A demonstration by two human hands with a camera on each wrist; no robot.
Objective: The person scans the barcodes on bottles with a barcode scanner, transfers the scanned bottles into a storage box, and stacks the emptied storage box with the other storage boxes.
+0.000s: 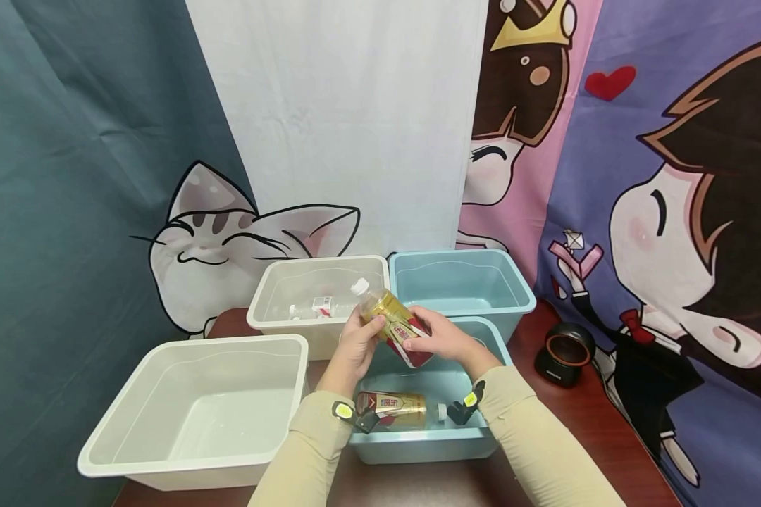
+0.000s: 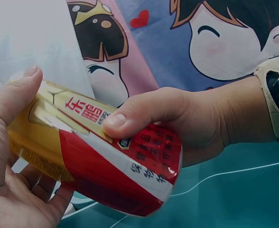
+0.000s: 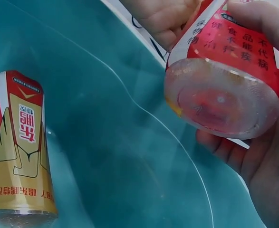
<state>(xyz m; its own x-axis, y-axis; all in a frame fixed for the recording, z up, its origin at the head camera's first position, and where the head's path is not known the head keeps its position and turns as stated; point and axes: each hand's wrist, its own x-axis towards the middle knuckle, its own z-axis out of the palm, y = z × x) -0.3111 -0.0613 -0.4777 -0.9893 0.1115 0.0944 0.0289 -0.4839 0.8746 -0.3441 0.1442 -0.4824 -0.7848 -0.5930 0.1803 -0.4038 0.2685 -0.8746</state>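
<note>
Both hands hold a plastic drink bottle [image 1: 393, 320] with a gold and red label and a white cap, tilted above the near blue tub [image 1: 428, 438]. My left hand [image 1: 356, 346] grips it toward the cap end, thumb on top and fingers beneath. Around the base end, my right hand [image 1: 447, 339] grips it, its thumb [image 2: 122, 124] lying on the label. The bottle's clear base [image 3: 220, 102] faces the right wrist camera. A second bottle [image 1: 401, 407] with the same label lies on its side in the near blue tub, its white cap to the right.
At the left stands a large white tub [image 1: 193, 468]. Behind is another white tub [image 1: 320, 262] with clear bottles [image 1: 322, 307] lying inside. A second blue tub [image 1: 463, 257] stands at the back right. A black round device [image 1: 564, 352] sits on the brown table [image 1: 583, 415].
</note>
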